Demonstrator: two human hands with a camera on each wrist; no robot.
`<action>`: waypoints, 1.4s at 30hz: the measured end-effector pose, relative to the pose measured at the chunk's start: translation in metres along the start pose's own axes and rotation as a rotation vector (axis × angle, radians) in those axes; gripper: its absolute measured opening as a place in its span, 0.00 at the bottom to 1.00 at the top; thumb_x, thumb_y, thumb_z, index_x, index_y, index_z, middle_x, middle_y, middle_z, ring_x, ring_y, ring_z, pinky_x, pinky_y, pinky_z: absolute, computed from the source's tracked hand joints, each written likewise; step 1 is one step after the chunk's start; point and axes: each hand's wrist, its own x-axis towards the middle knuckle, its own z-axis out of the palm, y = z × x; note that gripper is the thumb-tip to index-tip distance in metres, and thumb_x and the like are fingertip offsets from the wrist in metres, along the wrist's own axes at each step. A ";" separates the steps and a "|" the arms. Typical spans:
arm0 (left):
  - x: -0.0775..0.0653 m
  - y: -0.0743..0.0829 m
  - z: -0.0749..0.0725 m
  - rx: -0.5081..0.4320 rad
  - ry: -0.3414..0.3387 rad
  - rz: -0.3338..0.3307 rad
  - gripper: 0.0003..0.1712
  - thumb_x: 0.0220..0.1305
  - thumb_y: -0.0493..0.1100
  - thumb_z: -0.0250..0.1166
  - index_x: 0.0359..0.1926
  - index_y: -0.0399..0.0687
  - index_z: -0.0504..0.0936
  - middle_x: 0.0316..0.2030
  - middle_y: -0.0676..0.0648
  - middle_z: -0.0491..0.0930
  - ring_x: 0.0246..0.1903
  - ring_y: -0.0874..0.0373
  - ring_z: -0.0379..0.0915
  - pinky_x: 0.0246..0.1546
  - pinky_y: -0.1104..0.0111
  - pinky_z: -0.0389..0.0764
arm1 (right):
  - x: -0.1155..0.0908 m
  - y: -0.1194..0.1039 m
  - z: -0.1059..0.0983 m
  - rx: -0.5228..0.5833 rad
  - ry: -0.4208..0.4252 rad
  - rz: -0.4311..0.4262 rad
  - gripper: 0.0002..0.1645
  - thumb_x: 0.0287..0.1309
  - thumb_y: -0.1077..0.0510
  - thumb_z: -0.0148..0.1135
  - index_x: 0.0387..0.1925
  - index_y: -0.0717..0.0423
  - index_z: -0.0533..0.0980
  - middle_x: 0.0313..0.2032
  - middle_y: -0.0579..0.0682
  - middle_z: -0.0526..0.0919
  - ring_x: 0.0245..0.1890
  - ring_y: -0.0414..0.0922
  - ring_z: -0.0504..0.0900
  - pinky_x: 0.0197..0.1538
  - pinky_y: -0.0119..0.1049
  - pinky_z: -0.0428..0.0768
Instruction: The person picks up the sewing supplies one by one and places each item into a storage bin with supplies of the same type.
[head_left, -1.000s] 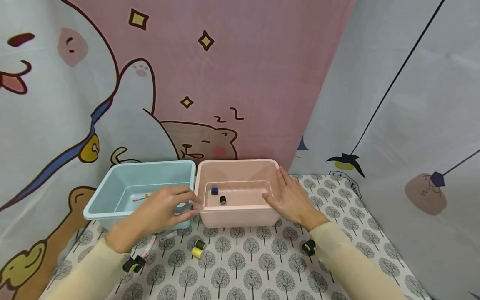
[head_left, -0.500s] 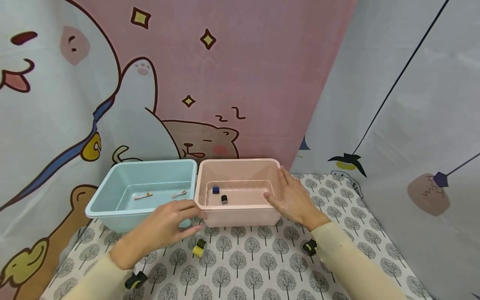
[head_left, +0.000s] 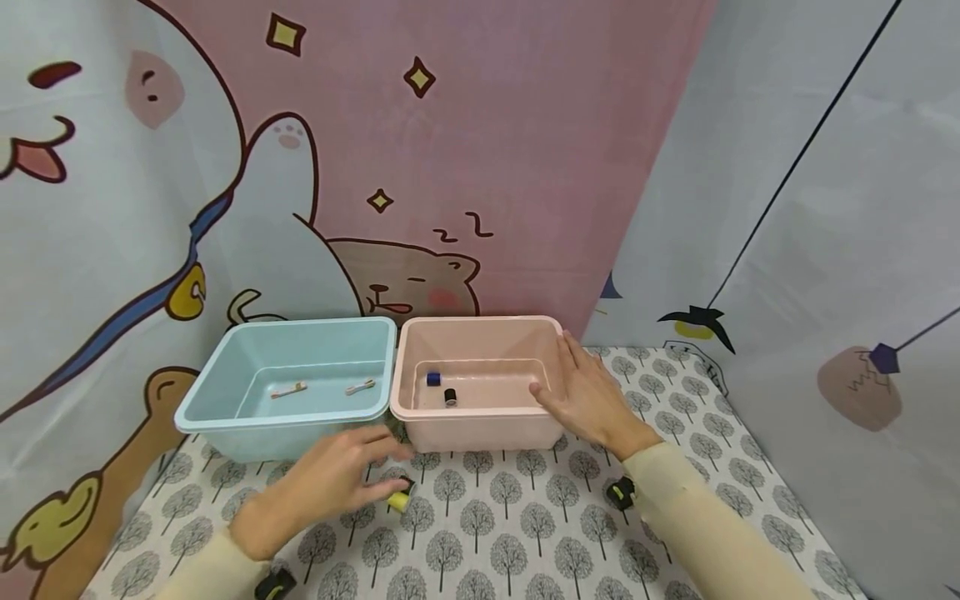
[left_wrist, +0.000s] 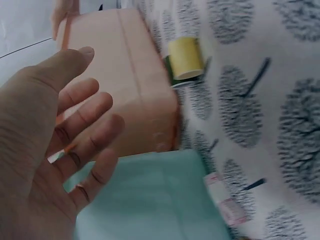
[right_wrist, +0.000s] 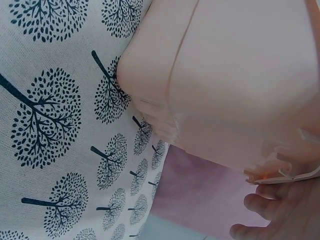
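Note:
My left hand (head_left: 341,471) hovers in front of the blue bin, thumb and fingers spread, with nothing between them. Just past its thumb lie a yellow thread spool (left_wrist: 186,57) and a dark green spool (left_wrist: 174,76), side by side on the cloth. My right hand (head_left: 592,400) holds the right side of the pink bin (head_left: 472,429), thumb over the inside and fingers along the outer wall. Inside this bin are a blue spool (head_left: 433,379) and a black spool (head_left: 450,397). Two small, slim pinkish pieces lie in the blue bin (head_left: 262,429).
Both bins stand side by side against a cartoon-printed backdrop (head_left: 540,167). A small pink-and-white piece (left_wrist: 225,199) lies on the tree-print cloth (head_left: 480,550) beside the blue bin, hidden behind my left hand in the head view.
My left hand has come down and toward me from the bins' shared edge to the spools, uncovering the right-hand piece in the blue bin. My right hand stays on the pink bin.

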 end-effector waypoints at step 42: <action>-0.027 0.004 0.044 -0.058 -0.093 -0.374 0.22 0.60 0.65 0.90 0.39 0.64 0.86 0.32 0.65 0.86 0.28 0.78 0.70 0.30 0.78 0.79 | -0.001 0.000 -0.001 0.015 -0.010 0.012 0.67 0.82 0.22 0.50 0.95 0.66 0.43 0.95 0.66 0.44 0.94 0.72 0.54 0.93 0.75 0.55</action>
